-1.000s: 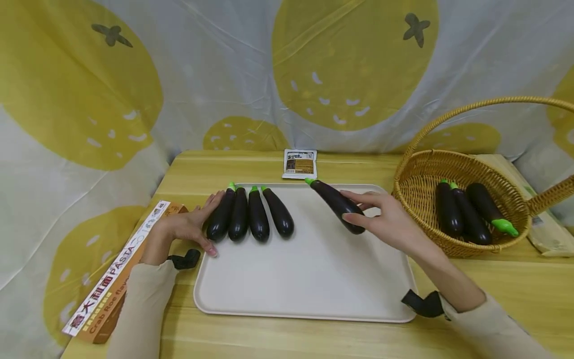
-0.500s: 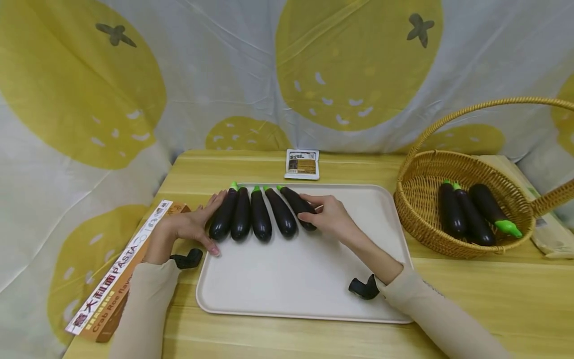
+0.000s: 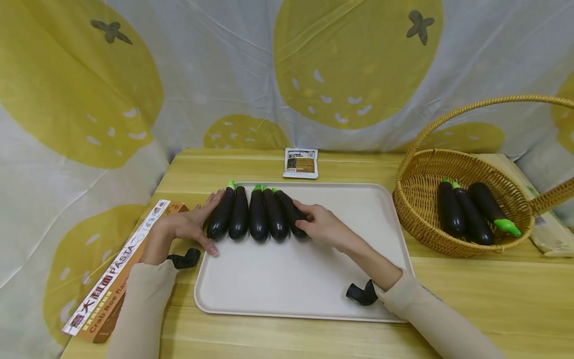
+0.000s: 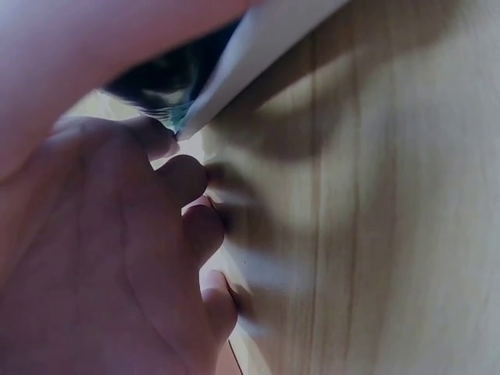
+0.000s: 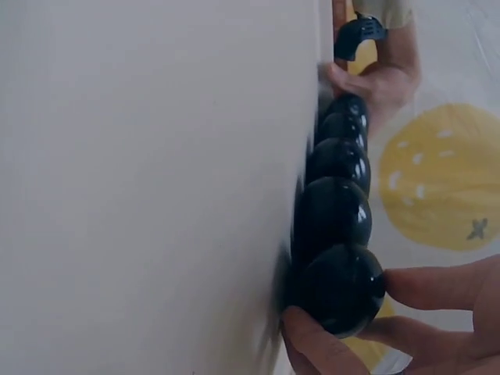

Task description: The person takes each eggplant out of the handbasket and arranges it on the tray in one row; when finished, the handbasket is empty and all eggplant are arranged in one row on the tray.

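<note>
Several dark purple eggplants with green stem ends lie side by side in a row on the white tray (image 3: pixel 296 279). My right hand (image 3: pixel 325 224) holds the rightmost eggplant (image 3: pixel 289 209) near its lower half. The right wrist view shows thumb and fingers on opposite sides of that eggplant's rounded end (image 5: pixel 340 293). At the row's other end, my left hand (image 3: pixel 190 224) rests over the tray's left edge with fingers extended, beside the leftmost eggplant (image 3: pixel 220 214). In the left wrist view, my left fingertips (image 4: pixel 205 230) are down by the wooden table, near the tray's rim.
A wicker basket (image 3: pixel 417 229) with a tall handle stands right of the tray, with three eggplants inside. Behind the tray lies a small sachet (image 3: pixel 301 163). A long pasta box (image 3: pixel 116 271) is under the left forearm. A pale package (image 3: pixel 553 234) lies behind the basket.
My right hand has carried an eggplant leftward from above the tray's right half to the row's end. The right-hand eggplants then shifted left, narrowing the gaps. My left hand has stayed put.
</note>
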Action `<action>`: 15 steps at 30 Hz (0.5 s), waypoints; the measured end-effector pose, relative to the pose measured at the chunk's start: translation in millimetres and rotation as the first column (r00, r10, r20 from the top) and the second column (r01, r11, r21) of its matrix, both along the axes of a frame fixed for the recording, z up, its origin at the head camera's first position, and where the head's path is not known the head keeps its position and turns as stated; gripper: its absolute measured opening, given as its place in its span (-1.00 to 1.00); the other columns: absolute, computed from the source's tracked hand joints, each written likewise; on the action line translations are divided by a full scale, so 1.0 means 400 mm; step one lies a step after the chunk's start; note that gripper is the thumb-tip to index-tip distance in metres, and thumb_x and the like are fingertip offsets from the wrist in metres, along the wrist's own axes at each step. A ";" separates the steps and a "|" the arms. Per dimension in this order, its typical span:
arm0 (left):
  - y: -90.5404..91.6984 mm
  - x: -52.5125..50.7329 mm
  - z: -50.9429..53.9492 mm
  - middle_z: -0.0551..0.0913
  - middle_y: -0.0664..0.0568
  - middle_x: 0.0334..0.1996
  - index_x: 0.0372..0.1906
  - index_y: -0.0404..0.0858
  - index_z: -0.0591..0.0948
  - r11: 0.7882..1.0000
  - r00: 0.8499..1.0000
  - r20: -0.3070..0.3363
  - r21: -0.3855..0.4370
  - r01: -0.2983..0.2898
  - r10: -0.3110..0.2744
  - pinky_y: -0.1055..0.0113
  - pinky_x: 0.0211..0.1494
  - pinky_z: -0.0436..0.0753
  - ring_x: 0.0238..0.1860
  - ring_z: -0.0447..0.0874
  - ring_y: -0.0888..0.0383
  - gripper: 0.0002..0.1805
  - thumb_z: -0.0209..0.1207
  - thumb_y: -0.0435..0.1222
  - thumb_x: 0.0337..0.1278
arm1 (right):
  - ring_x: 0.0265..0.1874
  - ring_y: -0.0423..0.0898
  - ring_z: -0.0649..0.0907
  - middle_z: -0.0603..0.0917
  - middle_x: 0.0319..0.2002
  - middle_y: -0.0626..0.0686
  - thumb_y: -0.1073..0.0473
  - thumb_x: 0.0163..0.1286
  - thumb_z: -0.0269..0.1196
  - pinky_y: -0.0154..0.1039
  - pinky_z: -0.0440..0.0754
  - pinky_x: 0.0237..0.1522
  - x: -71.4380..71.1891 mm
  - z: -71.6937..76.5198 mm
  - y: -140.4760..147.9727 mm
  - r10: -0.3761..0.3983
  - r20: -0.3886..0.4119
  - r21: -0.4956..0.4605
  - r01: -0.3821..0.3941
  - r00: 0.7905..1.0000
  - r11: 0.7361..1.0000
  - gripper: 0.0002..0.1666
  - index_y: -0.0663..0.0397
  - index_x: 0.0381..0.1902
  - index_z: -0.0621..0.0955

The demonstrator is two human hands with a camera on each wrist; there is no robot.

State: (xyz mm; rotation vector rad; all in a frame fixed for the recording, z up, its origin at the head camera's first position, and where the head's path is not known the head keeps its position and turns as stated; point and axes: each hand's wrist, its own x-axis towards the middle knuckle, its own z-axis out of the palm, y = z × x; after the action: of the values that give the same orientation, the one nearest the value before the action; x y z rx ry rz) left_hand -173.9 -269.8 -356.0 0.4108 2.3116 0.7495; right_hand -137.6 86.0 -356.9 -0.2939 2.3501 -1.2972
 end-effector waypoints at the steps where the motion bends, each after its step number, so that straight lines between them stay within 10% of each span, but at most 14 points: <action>1: 0.000 0.001 0.000 -0.62 -0.32 0.63 0.64 -0.05 -0.53 1.000 1.000 -0.002 0.000 -0.001 0.001 -0.62 0.46 -0.27 0.50 -0.57 -0.71 0.73 0.69 -0.08 -0.33 | -0.13 -0.09 0.61 0.72 0.14 0.22 0.19 0.53 0.17 -0.32 0.48 -0.16 0.000 0.000 0.001 0.004 -0.004 0.003 -0.004 1.000 1.000 -0.26 0.02 0.61 0.27; 9: 0.001 0.008 -0.001 -0.58 -0.34 0.63 0.65 -0.05 -0.51 0.999 1.000 -0.005 0.033 -0.023 0.023 -0.63 0.44 -0.23 0.50 -0.55 -0.71 0.72 0.70 -0.19 -0.33 | -0.22 -0.08 0.65 0.78 -0.11 0.19 0.17 0.42 0.34 -0.32 0.52 -0.25 -0.006 -0.017 -0.014 0.033 -0.166 0.083 -0.019 0.986 0.996 -0.20 0.08 0.56 0.35; 15: 0.002 0.007 -0.004 -0.58 -0.34 0.63 0.66 -0.03 -0.50 0.998 1.000 -0.002 0.051 -0.030 0.030 -0.63 0.44 -0.25 0.50 -0.57 -0.71 0.73 0.70 -0.22 -0.34 | 0.02 -0.01 0.70 0.72 0.03 0.19 0.11 0.52 0.25 -0.15 0.61 0.06 -0.013 -0.011 0.005 0.072 -0.116 0.106 -0.060 0.991 0.993 -0.24 -0.01 0.59 0.30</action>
State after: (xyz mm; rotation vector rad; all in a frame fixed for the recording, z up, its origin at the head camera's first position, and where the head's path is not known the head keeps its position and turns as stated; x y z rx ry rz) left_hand -171.1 -269.0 -357.5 0.4005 2.3096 0.8246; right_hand -142.6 87.9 -361.3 -0.4248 2.4752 -1.1533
